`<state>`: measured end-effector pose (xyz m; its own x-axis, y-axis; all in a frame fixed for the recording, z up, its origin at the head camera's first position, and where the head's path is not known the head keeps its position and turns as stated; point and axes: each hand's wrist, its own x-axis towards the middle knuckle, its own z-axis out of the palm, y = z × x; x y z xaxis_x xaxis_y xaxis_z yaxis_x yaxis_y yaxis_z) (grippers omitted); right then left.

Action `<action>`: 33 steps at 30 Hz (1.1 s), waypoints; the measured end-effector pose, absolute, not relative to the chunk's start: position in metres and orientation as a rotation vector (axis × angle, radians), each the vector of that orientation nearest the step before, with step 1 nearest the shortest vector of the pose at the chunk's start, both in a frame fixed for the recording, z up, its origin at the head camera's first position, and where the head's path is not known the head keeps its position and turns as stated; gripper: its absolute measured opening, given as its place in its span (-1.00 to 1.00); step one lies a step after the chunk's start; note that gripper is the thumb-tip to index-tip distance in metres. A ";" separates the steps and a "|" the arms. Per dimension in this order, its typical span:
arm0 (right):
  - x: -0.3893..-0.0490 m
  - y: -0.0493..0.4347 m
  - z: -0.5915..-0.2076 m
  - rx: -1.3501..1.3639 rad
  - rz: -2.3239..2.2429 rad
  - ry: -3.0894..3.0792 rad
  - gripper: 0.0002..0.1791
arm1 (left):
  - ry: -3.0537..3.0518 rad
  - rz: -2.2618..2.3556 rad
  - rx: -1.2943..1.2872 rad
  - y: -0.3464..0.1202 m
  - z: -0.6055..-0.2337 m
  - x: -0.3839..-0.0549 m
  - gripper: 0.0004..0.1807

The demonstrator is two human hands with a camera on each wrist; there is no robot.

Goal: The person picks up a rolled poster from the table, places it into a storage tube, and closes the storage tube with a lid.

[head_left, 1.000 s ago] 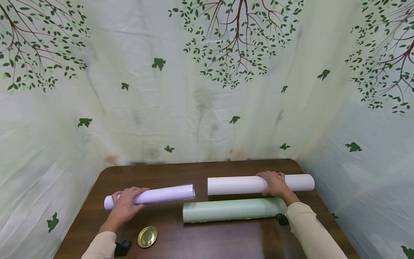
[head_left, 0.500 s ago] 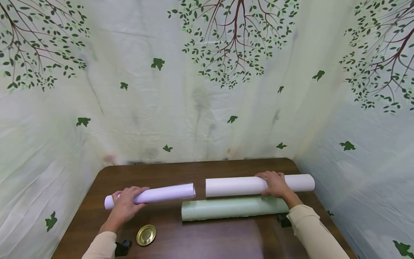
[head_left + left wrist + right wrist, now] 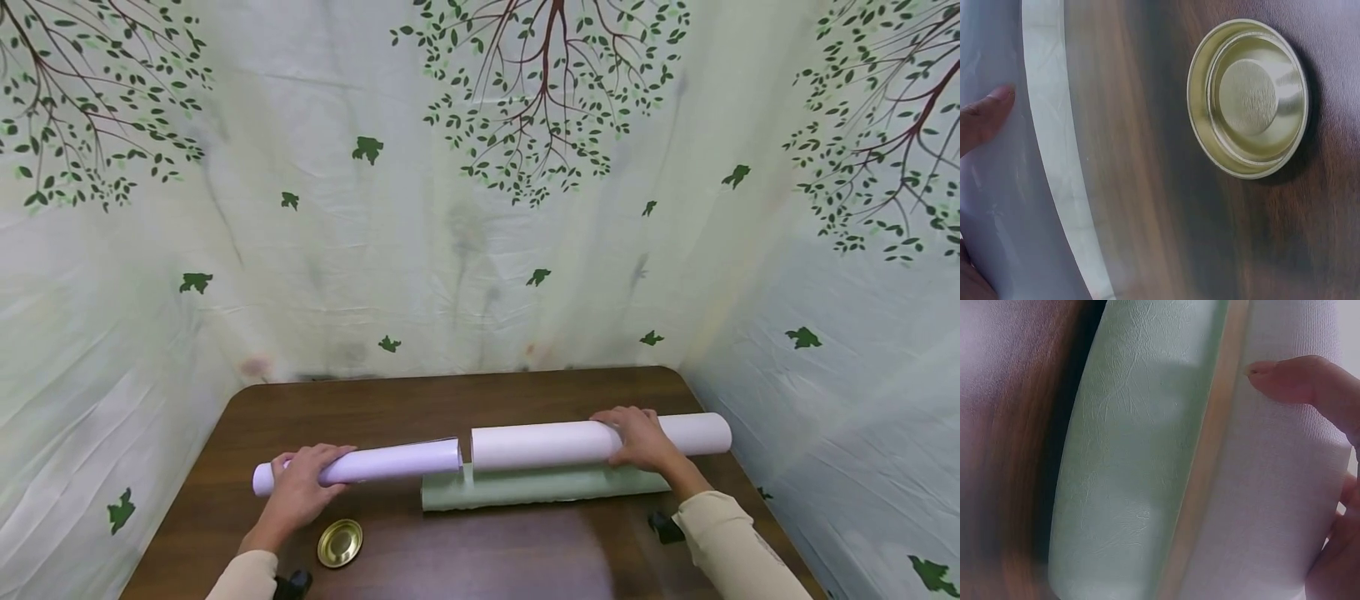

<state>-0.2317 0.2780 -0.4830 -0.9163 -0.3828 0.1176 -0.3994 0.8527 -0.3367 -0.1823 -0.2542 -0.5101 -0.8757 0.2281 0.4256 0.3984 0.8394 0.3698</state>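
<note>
My left hand grips a thin, glossy white roll near its left end; the thumb lies along its side in the left wrist view. Around the middle of a thicker white roll, with a finely textured surface, curls my right hand. The two rolls lie nearly end to end, a narrow gap between them. Below them in the head view is a pale green roll on the table, partly covered by the thicker roll. The right wrist view shows the green roll beside the held one.
A small round gold-coloured metal dish sits on the brown wooden table, near the left forearm. Light cloth printed with branches and leaves hangs behind and on both sides of the table.
Both hands have brought their white rolls a little nearer to me. The gap between the roll ends has narrowed, and the thicker roll now overlaps the green one in the head view.
</note>
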 end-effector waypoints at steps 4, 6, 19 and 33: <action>-0.227 0.278 -0.484 0.617 0.556 -2.969 -0.29 | -2.644 -0.650 -0.463 -0.253 -0.512 -0.181 -0.42; -0.225 0.278 -0.485 0.618 0.557 -2.964 -0.28 | -2.642 -0.649 -0.455 -0.253 -0.512 -0.180 -0.42; -0.214 0.276 -0.487 0.612 0.585 -2.942 -0.29 | -2.570 -0.643 -0.486 -0.250 -0.509 -0.177 -0.40; -0.211 0.277 -0.489 0.573 0.583 -2.964 -0.28 | -2.574 -0.654 -0.499 -0.242 -0.509 -0.178 -0.39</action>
<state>-0.2107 0.2774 -0.4893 -0.9284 -0.3460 0.1351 -0.3714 0.8590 -0.3524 -0.1783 -0.2420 -0.5092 -0.8403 0.2320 0.4899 0.4376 0.8236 0.3607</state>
